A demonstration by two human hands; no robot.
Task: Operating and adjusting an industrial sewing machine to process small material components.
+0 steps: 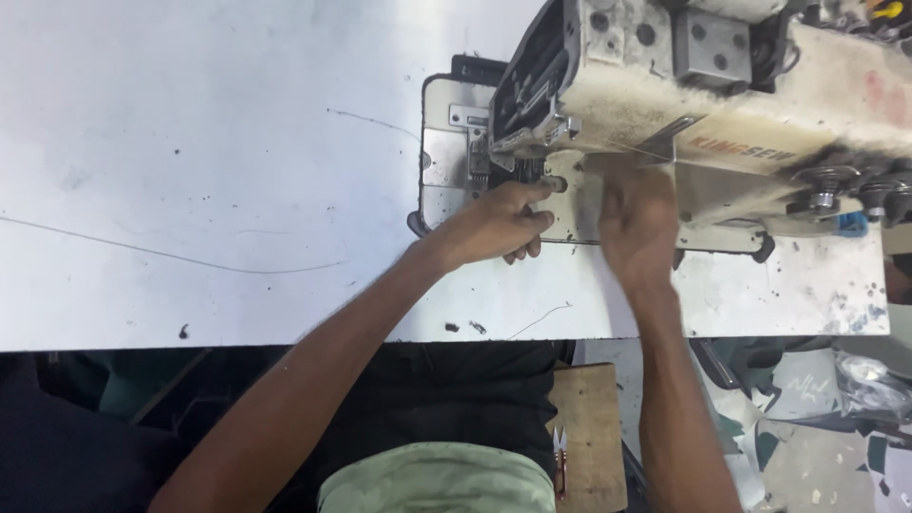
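Both hands are under the head of the dirty sewing machine (pixel 722 104) on the white table (pixel 209 142): the left hand (pixel 499 223) pinches a small part by the needle, the right hand (pixel 635 223) is blurry, grip unclear, and no cloth is there.

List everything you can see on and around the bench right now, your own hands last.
Worn cream industrial sewing machine: one, top right, on the table.
White flat worktable: one, fills the left and centre.
Thin dark loose threads: a few, lying on the table.
Small brown wooden board: one, below the table edge, with small thread snips on its left edge.
Left hand: fingers at the needle area under the machine head.
Right hand: blurred, beside it under the machine arm; grip unclear.
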